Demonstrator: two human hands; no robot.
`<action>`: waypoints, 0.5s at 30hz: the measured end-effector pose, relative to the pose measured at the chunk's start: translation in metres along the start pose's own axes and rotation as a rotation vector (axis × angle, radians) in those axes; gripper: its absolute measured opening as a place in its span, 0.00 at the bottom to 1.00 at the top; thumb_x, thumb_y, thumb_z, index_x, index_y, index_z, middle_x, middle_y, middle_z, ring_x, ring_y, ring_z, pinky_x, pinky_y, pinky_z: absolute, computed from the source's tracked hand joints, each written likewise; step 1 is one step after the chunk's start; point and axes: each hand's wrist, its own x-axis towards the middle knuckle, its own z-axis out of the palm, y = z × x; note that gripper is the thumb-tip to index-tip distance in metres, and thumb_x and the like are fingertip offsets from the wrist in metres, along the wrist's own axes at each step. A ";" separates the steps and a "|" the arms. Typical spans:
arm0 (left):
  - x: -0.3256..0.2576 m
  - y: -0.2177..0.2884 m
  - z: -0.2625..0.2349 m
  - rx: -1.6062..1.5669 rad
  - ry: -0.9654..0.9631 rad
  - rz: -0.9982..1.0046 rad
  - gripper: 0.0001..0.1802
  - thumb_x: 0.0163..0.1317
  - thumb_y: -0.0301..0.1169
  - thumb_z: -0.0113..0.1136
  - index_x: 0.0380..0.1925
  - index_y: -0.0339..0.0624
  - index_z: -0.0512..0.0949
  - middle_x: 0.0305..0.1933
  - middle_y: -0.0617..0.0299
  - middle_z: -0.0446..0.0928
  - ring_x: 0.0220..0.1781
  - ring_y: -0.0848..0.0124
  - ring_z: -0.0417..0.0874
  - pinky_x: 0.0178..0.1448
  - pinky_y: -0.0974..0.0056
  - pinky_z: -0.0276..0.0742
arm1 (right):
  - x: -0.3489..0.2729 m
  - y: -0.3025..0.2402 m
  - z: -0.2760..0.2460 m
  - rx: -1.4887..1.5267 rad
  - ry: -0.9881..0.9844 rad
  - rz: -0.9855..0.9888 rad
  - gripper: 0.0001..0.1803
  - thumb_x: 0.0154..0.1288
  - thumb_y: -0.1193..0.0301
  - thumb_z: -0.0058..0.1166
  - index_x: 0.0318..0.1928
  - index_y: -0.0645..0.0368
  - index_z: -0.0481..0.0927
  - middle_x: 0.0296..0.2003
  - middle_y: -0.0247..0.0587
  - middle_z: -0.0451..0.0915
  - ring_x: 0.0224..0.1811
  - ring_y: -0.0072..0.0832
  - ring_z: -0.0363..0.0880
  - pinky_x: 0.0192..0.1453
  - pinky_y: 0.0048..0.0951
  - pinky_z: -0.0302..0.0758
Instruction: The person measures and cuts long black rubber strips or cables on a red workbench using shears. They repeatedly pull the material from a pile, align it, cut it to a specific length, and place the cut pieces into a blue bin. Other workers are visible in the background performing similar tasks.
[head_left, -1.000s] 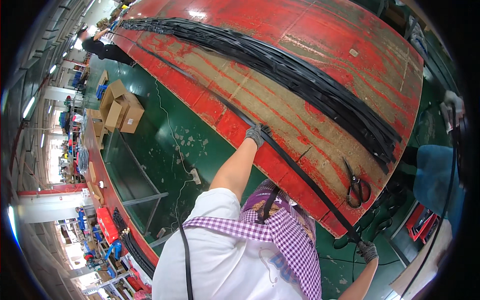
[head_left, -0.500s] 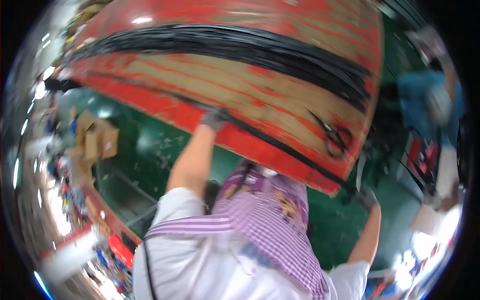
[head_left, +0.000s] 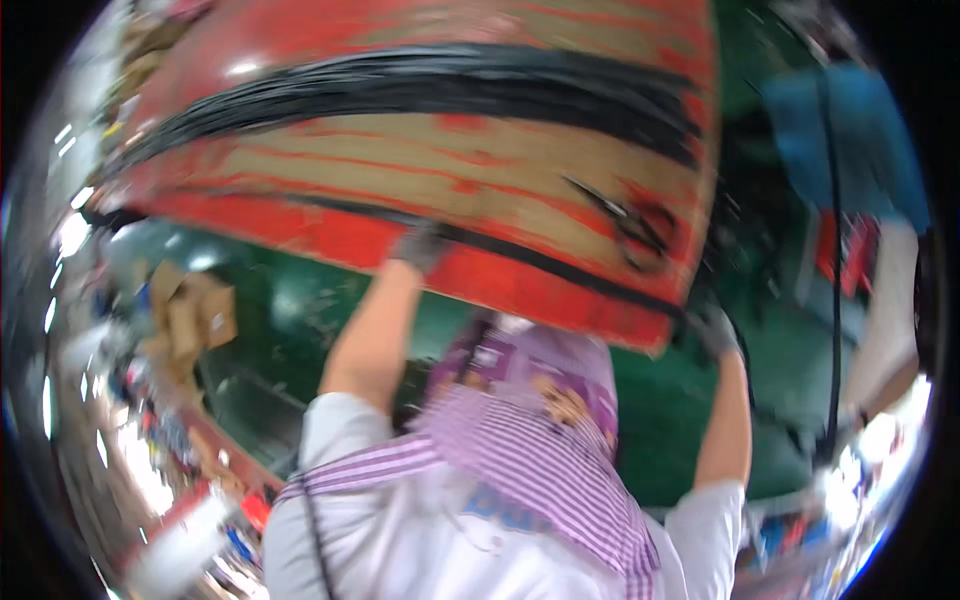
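Note:
A long black strip lies along the near edge of a red worktable worn through to tan. My left hand, in a grey glove, is closed on the strip near its middle. Just off the table's near right corner, my gloved right hand appears closed round the strip's right end; motion blur softens its fingers. Black-handled scissors rest partly open on the tabletop near the right edge. Farther back, a thick bundle of similar black strips stretches across the table.
Opened cardboard boxes stand on the green floor at left. To the right are a blue sheet-like thing, a red item and a dark hanging strap. A blurred co-worker's forearm shows at far right.
The view has shifted, so the table and scissors sit farther left and higher. My right hand has moved up slightly beside the table corner. The left keeps its hold on the strip.

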 end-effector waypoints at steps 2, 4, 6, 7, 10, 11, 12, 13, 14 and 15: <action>0.010 0.055 0.010 -0.762 -0.097 -0.483 0.12 0.58 0.39 0.45 0.33 0.44 0.72 0.33 0.58 0.73 0.36 0.65 0.73 0.42 0.61 0.70 | 0.006 0.020 0.026 0.310 0.163 -0.144 0.13 0.51 0.66 0.53 0.33 0.63 0.77 0.34 0.46 0.77 0.36 0.36 0.74 0.41 0.35 0.69; 0.016 0.116 0.003 -0.902 -0.059 -1.077 0.14 0.56 0.42 0.46 0.27 0.44 0.73 0.24 0.58 0.74 0.26 0.65 0.76 0.31 0.62 0.74 | 0.021 0.048 0.044 0.414 0.079 -0.104 0.06 0.51 0.73 0.53 0.29 0.63 0.75 0.23 0.37 0.75 0.26 0.24 0.71 0.33 0.26 0.69; 0.005 0.104 0.014 -0.341 -0.497 -0.917 0.17 0.54 0.43 0.47 0.22 0.41 0.76 0.22 0.52 0.74 0.24 0.59 0.76 0.31 0.60 0.74 | 0.030 0.068 0.061 0.631 0.031 -0.102 0.05 0.51 0.74 0.53 0.29 0.62 0.76 0.22 0.34 0.74 0.26 0.19 0.68 0.32 0.25 0.67; 0.003 0.116 0.021 -0.021 -0.625 -0.713 0.17 0.53 0.43 0.47 0.21 0.40 0.76 0.22 0.52 0.74 0.24 0.57 0.76 0.31 0.59 0.74 | 0.035 0.070 0.064 0.623 0.035 -0.090 0.05 0.51 0.74 0.53 0.29 0.62 0.76 0.22 0.34 0.74 0.26 0.19 0.68 0.31 0.25 0.67; 0.011 0.181 0.036 0.665 -0.576 -0.131 0.16 0.51 0.43 0.49 0.24 0.40 0.74 0.21 0.52 0.74 0.25 0.54 0.76 0.31 0.55 0.72 | 0.044 0.081 0.063 0.567 0.072 -0.074 0.05 0.51 0.73 0.54 0.28 0.62 0.76 0.22 0.35 0.74 0.25 0.20 0.67 0.31 0.25 0.67; 0.010 0.187 0.041 0.642 -0.566 -0.039 0.16 0.51 0.43 0.50 0.24 0.40 0.74 0.21 0.52 0.74 0.26 0.54 0.77 0.31 0.55 0.72 | 0.041 0.068 0.057 0.556 0.065 -0.075 0.05 0.51 0.73 0.54 0.28 0.62 0.76 0.21 0.35 0.74 0.25 0.20 0.67 0.31 0.25 0.67; 0.011 0.194 0.043 0.618 -0.549 0.052 0.16 0.50 0.43 0.50 0.25 0.40 0.74 0.21 0.52 0.74 0.26 0.54 0.77 0.31 0.54 0.72 | 0.034 0.051 0.050 0.542 0.059 -0.079 0.05 0.51 0.73 0.53 0.27 0.62 0.75 0.21 0.35 0.74 0.24 0.21 0.67 0.31 0.25 0.67; 0.012 0.200 0.043 0.601 -0.531 0.152 0.16 0.50 0.43 0.51 0.26 0.40 0.73 0.20 0.52 0.74 0.26 0.54 0.77 0.31 0.54 0.72 | 0.029 0.044 0.041 0.537 0.061 -0.083 0.05 0.51 0.73 0.53 0.27 0.62 0.75 0.21 0.35 0.74 0.24 0.21 0.67 0.31 0.25 0.67; 0.012 0.205 0.044 0.656 -0.516 0.218 0.15 0.49 0.41 0.51 0.27 0.41 0.73 0.24 0.53 0.75 0.29 0.56 0.77 0.31 0.55 0.72 | 0.030 0.053 0.047 0.534 0.093 -0.035 0.05 0.51 0.73 0.53 0.27 0.62 0.75 0.20 0.35 0.74 0.24 0.22 0.67 0.31 0.26 0.67; 0.008 0.214 0.036 0.664 -0.468 0.343 0.14 0.49 0.41 0.51 0.27 0.41 0.73 0.25 0.53 0.75 0.29 0.56 0.77 0.30 0.55 0.72 | 0.033 0.063 0.054 0.526 0.103 -0.053 0.05 0.51 0.73 0.53 0.27 0.61 0.75 0.20 0.36 0.74 0.24 0.22 0.67 0.31 0.26 0.67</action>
